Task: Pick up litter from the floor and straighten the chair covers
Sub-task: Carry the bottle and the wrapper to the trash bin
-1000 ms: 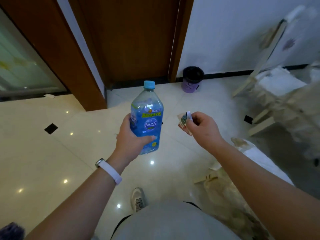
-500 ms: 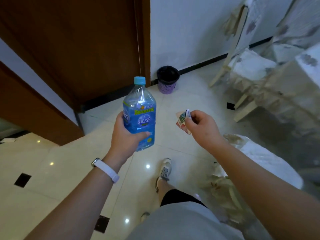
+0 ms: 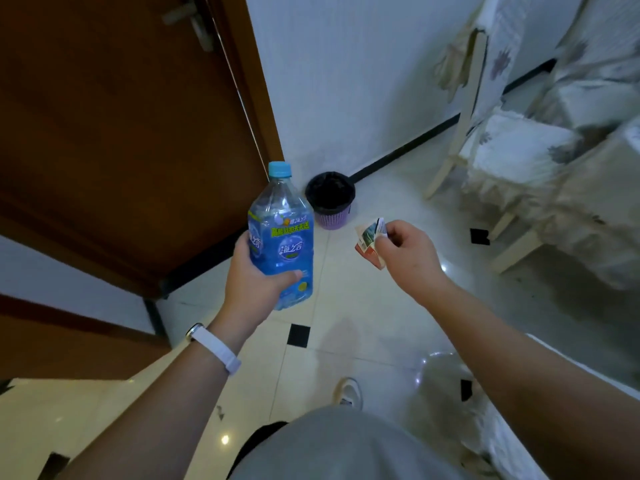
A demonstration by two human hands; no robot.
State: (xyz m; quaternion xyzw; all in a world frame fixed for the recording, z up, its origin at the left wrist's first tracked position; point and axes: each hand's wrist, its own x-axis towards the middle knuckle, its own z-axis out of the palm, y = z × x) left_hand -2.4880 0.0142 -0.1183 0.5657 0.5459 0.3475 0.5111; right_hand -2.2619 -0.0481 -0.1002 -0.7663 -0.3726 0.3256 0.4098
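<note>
My left hand (image 3: pixel 256 285) grips a blue plastic bottle (image 3: pixel 282 237) with a light blue cap, held upright at mid-frame. My right hand (image 3: pixel 407 254) pinches a small crumpled paper wrapper (image 3: pixel 370 239) between thumb and fingers. A purple waste basket (image 3: pixel 330 200) lined with a black bag stands on the floor against the white wall, just beyond both hands. A chair with a pale floral cover (image 3: pixel 509 150) stands at the right; its cover hangs loosely over the backrest.
A brown wooden door (image 3: pixel 121 133) fills the left. A table draped in cream cloth (image 3: pixel 595 202) sits at the far right. Another covered seat (image 3: pixel 512 427) is at my lower right. The glossy tile floor (image 3: pixel 346 306) has small black insets.
The view has swung right and moved closer to the waste basket. Both hands keep their hold on the bottle and the wrapper and sit nearer the basket.
</note>
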